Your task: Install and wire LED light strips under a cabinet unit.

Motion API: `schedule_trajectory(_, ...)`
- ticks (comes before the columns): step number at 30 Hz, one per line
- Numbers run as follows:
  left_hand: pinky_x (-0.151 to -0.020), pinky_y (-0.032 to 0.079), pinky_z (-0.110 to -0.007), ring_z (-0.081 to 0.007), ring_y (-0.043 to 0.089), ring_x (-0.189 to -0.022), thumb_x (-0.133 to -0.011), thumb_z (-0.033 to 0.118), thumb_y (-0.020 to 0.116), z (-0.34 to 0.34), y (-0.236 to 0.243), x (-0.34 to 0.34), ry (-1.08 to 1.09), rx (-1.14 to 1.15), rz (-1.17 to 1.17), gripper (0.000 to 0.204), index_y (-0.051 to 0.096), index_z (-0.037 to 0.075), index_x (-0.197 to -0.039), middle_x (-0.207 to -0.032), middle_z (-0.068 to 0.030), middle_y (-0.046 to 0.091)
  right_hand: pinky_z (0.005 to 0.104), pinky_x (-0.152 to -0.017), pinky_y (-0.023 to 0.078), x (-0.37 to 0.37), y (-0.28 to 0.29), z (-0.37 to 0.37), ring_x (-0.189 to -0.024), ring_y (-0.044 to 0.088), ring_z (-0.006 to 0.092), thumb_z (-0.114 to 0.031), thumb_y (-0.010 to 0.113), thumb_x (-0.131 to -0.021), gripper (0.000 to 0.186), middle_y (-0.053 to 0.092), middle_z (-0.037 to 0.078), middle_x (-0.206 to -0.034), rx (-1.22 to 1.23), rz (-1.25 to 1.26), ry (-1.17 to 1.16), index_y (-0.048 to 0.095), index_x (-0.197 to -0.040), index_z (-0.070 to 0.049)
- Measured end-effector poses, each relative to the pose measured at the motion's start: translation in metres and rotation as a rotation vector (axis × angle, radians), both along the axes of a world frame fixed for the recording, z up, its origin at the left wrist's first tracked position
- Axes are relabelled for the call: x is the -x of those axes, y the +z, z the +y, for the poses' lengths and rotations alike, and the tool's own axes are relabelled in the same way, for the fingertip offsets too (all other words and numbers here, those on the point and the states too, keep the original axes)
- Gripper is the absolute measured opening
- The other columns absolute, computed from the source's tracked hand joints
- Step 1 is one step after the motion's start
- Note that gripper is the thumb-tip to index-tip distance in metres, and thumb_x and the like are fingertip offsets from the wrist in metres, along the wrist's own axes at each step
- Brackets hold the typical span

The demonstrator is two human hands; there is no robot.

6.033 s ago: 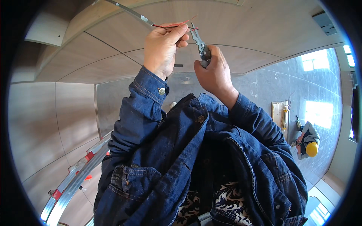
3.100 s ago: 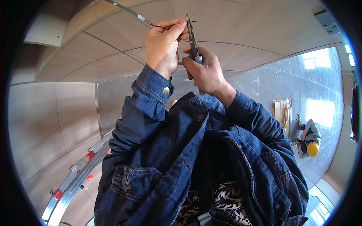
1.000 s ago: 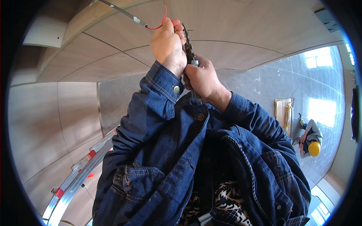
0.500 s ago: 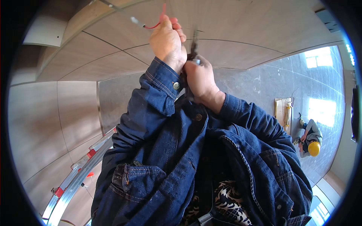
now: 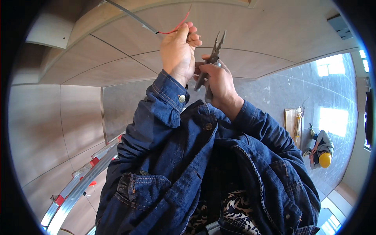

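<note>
My left hand (image 5: 177, 55) is raised near the top, fingers closed on a thin red wire (image 5: 167, 32). The wire runs out of a grey conduit (image 5: 135, 17) coming from the upper left, and its free end sticks up past my fingertips. Just to the right, my right hand (image 5: 222, 84) grips a pair of pliers (image 5: 214, 55) with long dark jaws and grey handles. The jaws point up and stand slightly apart, with nothing between them. Pliers and wire do not touch.
Wood-look panels (image 5: 250, 23) and a wooden ledge (image 5: 82, 33) lie ahead. At the lower left stands a metal ladder (image 5: 84, 184) with red fittings. On the floor far right, a person in a yellow helmet (image 5: 325, 159) crouches near a cardboard piece (image 5: 290, 119).
My right hand has moved right, away from my left wrist, and the pliers now show clearly with parted jaws. My left hand has shifted slightly right, still on the wire.
</note>
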State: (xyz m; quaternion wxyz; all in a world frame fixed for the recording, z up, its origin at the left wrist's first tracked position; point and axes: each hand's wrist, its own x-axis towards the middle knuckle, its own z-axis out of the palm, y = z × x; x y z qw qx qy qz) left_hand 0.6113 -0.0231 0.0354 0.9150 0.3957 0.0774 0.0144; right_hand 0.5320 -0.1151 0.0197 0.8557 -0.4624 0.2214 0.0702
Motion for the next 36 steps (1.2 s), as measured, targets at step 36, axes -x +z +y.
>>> schedule_trajectory(36,-0.068,0.045,-0.027,-0.0101,0.056,-0.074,-0.091,0.004,0.058,0.036,0.000,0.024,-0.134,-0.059,0.008,0.032,0.065,0.002,-0.122,-0.112,-0.0106,0.068,0.0453,-0.095,0.048,-0.016,-0.032,-0.051,-0.108,0.059,0.0317,-0.005,0.049,-0.091,0.043,0.060,0.021,-0.119,-0.209,-0.057,0.164,0.049,-0.134,-0.003)
